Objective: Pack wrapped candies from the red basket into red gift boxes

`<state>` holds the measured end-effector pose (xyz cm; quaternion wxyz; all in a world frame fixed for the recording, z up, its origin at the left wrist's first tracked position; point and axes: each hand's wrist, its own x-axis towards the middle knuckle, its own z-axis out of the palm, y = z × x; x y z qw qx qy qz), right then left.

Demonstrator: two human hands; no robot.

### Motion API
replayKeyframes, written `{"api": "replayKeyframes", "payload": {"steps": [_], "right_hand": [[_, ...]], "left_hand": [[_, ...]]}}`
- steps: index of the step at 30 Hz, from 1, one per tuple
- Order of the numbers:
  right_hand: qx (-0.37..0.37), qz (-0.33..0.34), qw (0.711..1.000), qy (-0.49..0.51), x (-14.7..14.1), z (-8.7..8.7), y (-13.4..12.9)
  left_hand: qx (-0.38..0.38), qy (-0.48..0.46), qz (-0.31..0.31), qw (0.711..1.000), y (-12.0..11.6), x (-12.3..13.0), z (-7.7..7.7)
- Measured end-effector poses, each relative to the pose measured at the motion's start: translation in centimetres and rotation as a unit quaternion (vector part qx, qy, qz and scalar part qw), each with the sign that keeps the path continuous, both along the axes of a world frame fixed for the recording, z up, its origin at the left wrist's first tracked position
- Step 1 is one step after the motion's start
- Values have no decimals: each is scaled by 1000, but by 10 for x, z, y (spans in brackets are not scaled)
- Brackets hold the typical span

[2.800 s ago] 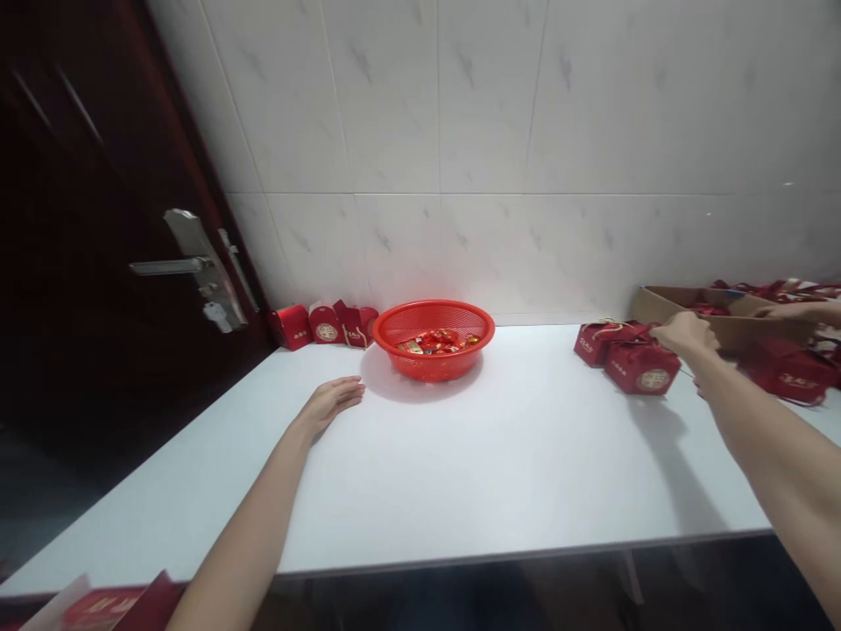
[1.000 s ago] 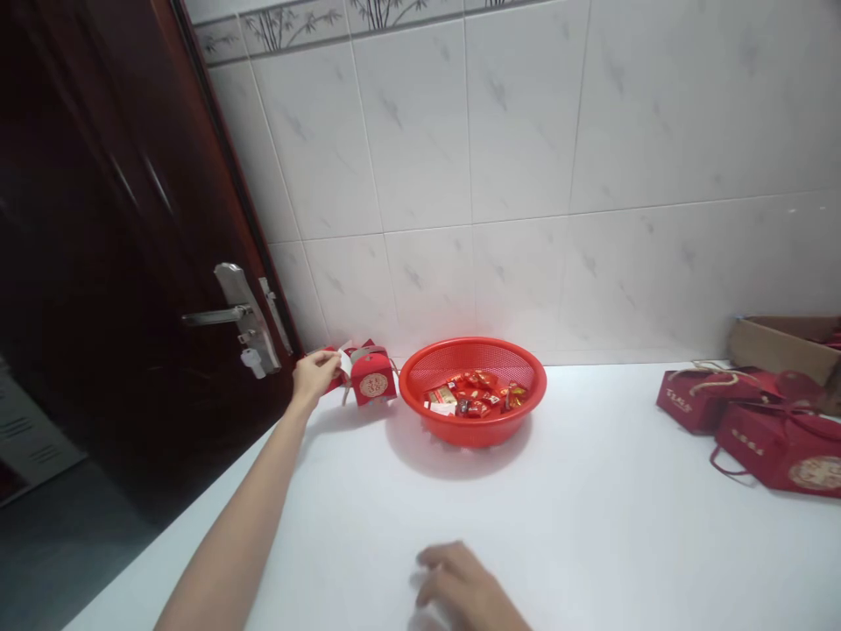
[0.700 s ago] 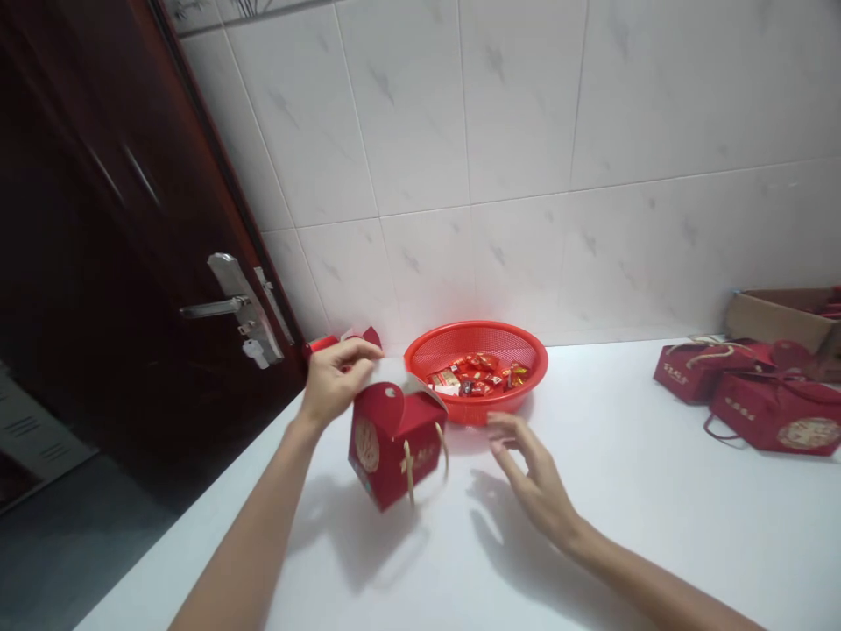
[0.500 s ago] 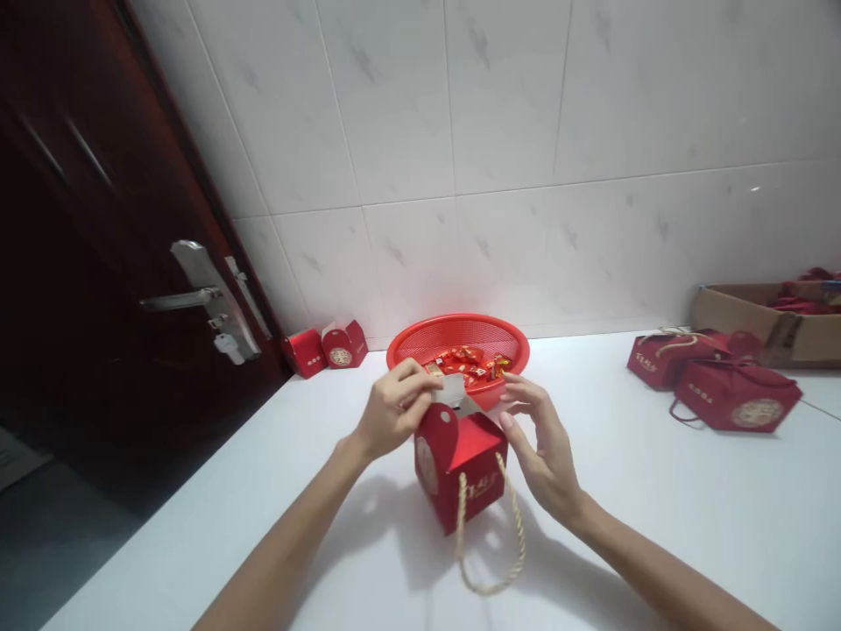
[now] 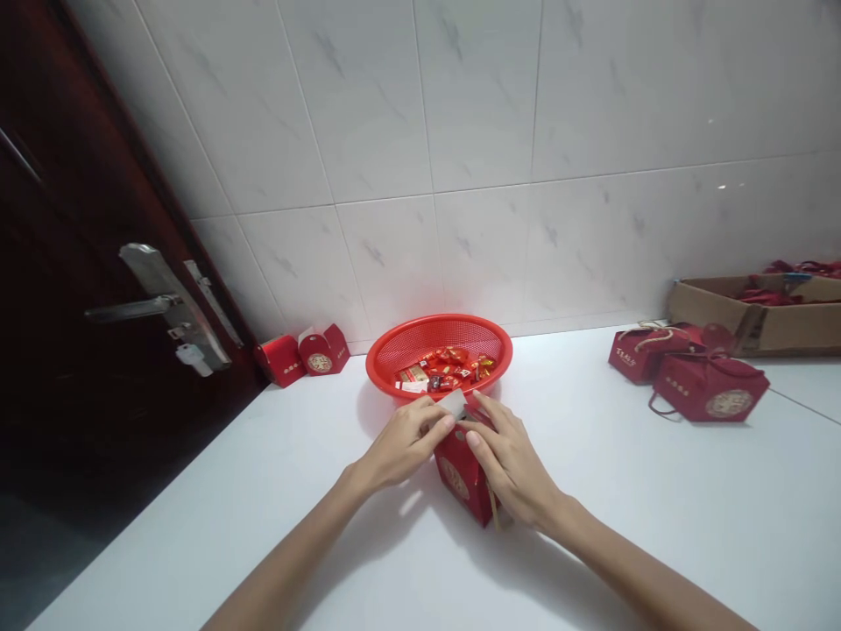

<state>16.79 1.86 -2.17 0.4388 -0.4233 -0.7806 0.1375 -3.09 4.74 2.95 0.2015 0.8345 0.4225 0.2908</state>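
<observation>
Gold characters (image 5: pixel 676 386) mark the red boxes (image 5: pixel 710 386), too small and blurred to read

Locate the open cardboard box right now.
In the head view, the open cardboard box is at the far right of the white table, by the tiled wall, just behind and right of the two red gift boxes.

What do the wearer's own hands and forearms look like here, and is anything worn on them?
The left hand and right hand are ungloved, with slender fingers. No sleeve, watch, bracelet or ring shows on either hand or forearm.
</observation>
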Motion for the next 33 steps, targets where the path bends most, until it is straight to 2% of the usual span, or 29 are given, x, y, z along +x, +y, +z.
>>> {"api": "replayKeyframes", "payload": {"steps": [3, 8, 11, 14, 21, 24, 28, 31, 33], "right_hand": [[-27, 22, 999, 19, 0, 4, -2], [-75, 60, 988, 122, 1, 14, -4], [-109, 61, 977, 174, 3, 20, -2], [-152, 49, 972, 173, 8, 27, 1], [-205, 16, 972, 111, 36, 39, 4], [-246, 63, 963, 96, 49, 41, 4], [-314, 130, 934, 108, 56, 39, 3], [-295, 129, 937, 134, 57, 34, 1], [-272, 110, 942, 164, 58, 29, 1]], "left_hand": [[-40, -24, 21, 999, 1, 2, 0], [-119, -62, 43, 990, -2, 3, 0], [-189, -75, 41, 978, -3, 1, 5], [-247, -68, 24, 966, -3, -5, 13], [-211, -10, -40, 977, -8, -16, 24], [-215, 18, -29, 976, -11, -16, 26], [-238, 44, -22, 970, -14, -16, 29], [-254, 73, 20, 964, -15, -16, 33], [-249, 69, 14, 966, -14, -17, 40]]}}
